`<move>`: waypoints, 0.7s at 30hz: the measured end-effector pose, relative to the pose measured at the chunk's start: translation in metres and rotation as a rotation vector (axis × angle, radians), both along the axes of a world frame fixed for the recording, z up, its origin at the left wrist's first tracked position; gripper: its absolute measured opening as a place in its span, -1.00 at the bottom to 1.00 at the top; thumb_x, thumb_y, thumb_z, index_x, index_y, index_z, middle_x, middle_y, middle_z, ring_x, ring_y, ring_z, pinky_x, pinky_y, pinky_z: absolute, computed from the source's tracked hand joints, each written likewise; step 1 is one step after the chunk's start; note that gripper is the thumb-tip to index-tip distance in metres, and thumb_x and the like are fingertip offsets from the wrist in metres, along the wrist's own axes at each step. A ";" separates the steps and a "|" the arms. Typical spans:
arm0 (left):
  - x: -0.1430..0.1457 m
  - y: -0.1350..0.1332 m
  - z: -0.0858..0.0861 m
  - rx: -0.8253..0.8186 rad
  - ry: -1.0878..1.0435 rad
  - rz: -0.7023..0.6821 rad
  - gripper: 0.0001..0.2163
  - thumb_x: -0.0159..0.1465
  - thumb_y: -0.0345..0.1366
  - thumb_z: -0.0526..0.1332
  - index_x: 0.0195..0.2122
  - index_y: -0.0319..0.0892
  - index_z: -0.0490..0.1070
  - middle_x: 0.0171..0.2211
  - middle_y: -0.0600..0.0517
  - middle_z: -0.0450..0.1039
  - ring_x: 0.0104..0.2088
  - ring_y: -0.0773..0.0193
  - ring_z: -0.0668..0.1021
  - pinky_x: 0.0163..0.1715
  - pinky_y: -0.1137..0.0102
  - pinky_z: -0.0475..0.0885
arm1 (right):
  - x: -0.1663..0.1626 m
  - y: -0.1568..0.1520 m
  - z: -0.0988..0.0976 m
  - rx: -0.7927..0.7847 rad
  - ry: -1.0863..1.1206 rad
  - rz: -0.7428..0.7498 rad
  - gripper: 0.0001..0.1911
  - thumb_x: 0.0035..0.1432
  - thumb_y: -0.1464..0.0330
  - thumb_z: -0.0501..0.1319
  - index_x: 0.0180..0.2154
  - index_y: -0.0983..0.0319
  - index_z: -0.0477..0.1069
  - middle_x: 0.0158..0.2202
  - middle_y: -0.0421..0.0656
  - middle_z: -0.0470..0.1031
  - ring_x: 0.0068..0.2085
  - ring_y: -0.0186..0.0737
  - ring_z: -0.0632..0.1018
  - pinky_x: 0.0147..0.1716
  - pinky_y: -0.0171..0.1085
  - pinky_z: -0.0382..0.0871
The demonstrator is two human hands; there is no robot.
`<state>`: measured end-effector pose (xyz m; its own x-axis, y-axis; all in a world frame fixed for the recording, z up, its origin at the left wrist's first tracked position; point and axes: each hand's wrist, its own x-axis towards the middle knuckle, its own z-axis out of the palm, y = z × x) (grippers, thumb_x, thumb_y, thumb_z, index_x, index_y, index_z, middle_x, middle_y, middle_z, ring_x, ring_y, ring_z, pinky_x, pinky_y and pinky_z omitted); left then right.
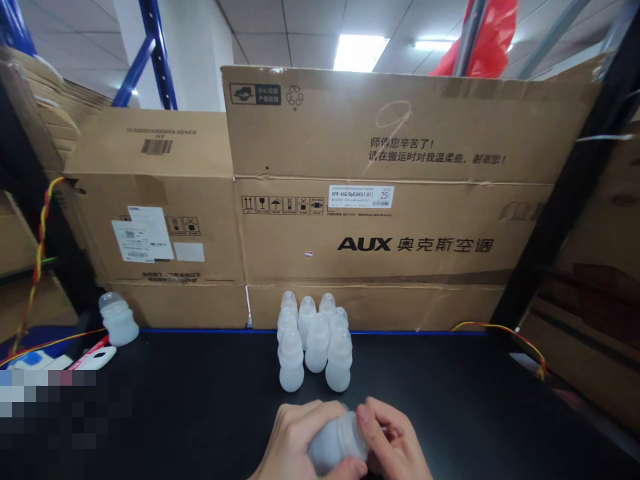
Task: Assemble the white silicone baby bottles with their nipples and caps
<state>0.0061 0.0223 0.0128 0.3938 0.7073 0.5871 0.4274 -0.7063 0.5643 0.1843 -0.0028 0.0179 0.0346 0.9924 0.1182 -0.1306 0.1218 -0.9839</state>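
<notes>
At six o'clock, our left hand [295,430] wraps a milky bottle [327,445], tilted with its neck toward two o'clock; our right hand [395,443] closes its fingers at that neck. Beyond, toward twelve, a cluster of upright bottles [317,350] stands on our black worktop [210,400]. At ten we see a lone bottle [120,325]; behind everything, cardboard [420,160] rises at twelve.

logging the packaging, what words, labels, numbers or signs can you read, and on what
"AUX 奥克斯空调": large carton
"师傅您辛苦了! 请在搬运时对我温柔些,谢谢您!": its upper panel
"KFR-46G/BpR3AES1(B1)", "25": its white label
Recycling sign, handling icons: same carton
Too small or blurred: other print, including the left carton's
</notes>
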 end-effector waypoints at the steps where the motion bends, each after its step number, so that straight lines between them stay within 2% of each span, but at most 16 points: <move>1: 0.003 -0.001 0.001 -0.040 -0.029 0.005 -0.53 0.26 0.26 0.23 -0.24 -0.06 0.60 -0.45 0.06 0.62 -0.49 0.22 0.63 -0.45 0.40 0.46 | -0.001 0.001 0.001 0.001 0.040 -0.029 -0.35 -0.04 -0.30 0.38 -0.44 0.16 0.43 -0.58 -0.27 0.32 -0.51 -0.25 0.39 -0.52 -0.31 0.36; 3: 0.007 -0.004 0.004 -0.116 -0.078 0.031 -0.60 0.21 0.20 0.31 -0.26 -0.04 0.62 -0.44 0.08 0.63 -0.47 0.23 0.63 -0.46 0.44 0.49 | -0.002 0.004 0.001 -0.011 0.109 -0.025 -0.35 -0.01 -0.31 0.36 -0.49 0.14 0.38 -0.65 -0.30 0.25 -0.59 -0.29 0.33 -0.60 -0.32 0.31; 7: 0.009 -0.008 0.014 -0.222 -0.146 0.024 -0.66 0.22 0.09 0.32 -0.26 -0.07 0.63 -0.47 0.07 0.63 -0.52 0.25 0.60 -0.52 0.47 0.49 | -0.005 0.014 -0.003 -0.055 0.163 0.090 -0.30 0.21 -0.31 0.15 -0.59 0.12 0.23 -0.79 -0.41 -0.02 -0.76 -0.40 0.07 -0.77 -0.37 0.10; 9: 0.009 -0.010 0.018 -0.225 -0.139 0.030 -0.69 0.21 0.06 0.32 -0.26 -0.07 0.62 -0.47 0.06 0.63 -0.51 0.24 0.60 -0.50 0.46 0.50 | -0.003 0.015 -0.006 0.017 0.123 0.037 -0.31 0.24 -0.28 0.16 -0.60 0.13 0.24 -0.79 -0.38 0.06 -0.77 -0.39 0.12 -0.77 -0.37 0.13; 12: 0.009 -0.014 0.016 -0.199 -0.047 0.127 -0.75 0.13 0.02 0.40 -0.28 0.00 0.60 -0.46 0.10 0.64 -0.46 0.18 0.65 -0.44 0.43 0.53 | 0.014 0.009 -0.005 0.304 -0.143 -0.168 -0.43 0.13 -0.18 0.36 -0.56 0.13 0.39 -0.67 -0.24 0.37 -0.63 -0.25 0.40 -0.61 -0.29 0.38; 14: 0.009 -0.017 0.009 -0.205 0.038 0.190 -0.74 0.06 0.01 0.46 -0.27 0.06 0.60 -0.45 0.14 0.65 -0.44 0.14 0.68 -0.42 0.41 0.54 | 0.030 0.006 0.001 0.465 -0.336 -0.380 -0.54 0.16 -0.08 0.40 -0.51 0.11 0.45 -0.59 -0.19 0.45 -0.54 -0.19 0.47 -0.50 -0.26 0.44; 16: 0.007 -0.019 0.001 -0.212 0.117 0.245 -0.71 0.01 0.01 0.50 -0.27 0.10 0.60 -0.45 0.17 0.66 -0.45 0.12 0.68 -0.41 0.38 0.54 | 0.046 0.008 0.010 0.481 -0.416 -0.629 -0.59 0.30 0.00 0.31 -0.46 0.11 0.44 -0.54 -0.19 0.44 -0.51 -0.20 0.45 -0.49 -0.28 0.40; 17: 0.006 -0.019 -0.003 -0.211 0.144 0.267 -0.70 -0.01 0.01 0.52 -0.28 0.10 0.60 -0.47 0.18 0.65 -0.48 0.13 0.67 -0.43 0.38 0.53 | 0.052 0.012 0.014 0.459 -0.437 -0.694 -0.61 0.35 0.03 0.26 -0.44 0.12 0.42 -0.52 -0.20 0.42 -0.51 -0.20 0.44 -0.50 -0.29 0.38; 18: 0.005 -0.018 -0.005 -0.207 0.156 0.282 -0.70 -0.02 0.00 0.53 -0.31 0.09 0.58 -0.50 0.19 0.63 -0.51 0.15 0.65 -0.46 0.39 0.51 | 0.056 0.017 0.018 0.435 -0.469 -0.675 -0.63 0.37 0.05 0.24 -0.41 0.12 0.41 -0.51 -0.21 0.42 -0.50 -0.21 0.44 -0.50 -0.30 0.37; 19: 0.003 -0.017 -0.005 -0.201 0.148 0.291 -0.71 -0.03 -0.02 0.53 -0.32 0.07 0.56 -0.52 0.20 0.61 -0.53 0.18 0.62 -0.49 0.41 0.48 | 0.059 0.022 0.020 0.418 -0.531 -0.580 -0.67 0.36 0.06 0.25 -0.36 0.13 0.43 -0.50 -0.22 0.43 -0.49 -0.21 0.45 -0.50 -0.30 0.37; 21: 0.001 -0.013 -0.001 -0.166 0.096 0.300 -0.71 -0.02 -0.08 0.52 -0.33 0.03 0.50 -0.53 0.21 0.59 -0.56 0.24 0.58 -0.54 0.45 0.43 | 0.063 0.032 0.020 0.391 -0.723 -0.285 -0.77 0.32 0.12 0.30 -0.26 0.14 0.49 -0.46 -0.23 0.47 -0.47 -0.20 0.49 -0.46 -0.30 0.40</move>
<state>0.0068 0.0090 0.0116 0.2023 0.8826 0.4244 0.6585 -0.4434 0.6081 0.2472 0.0289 0.0374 0.0604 0.8411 0.5375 0.5972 0.4010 -0.6946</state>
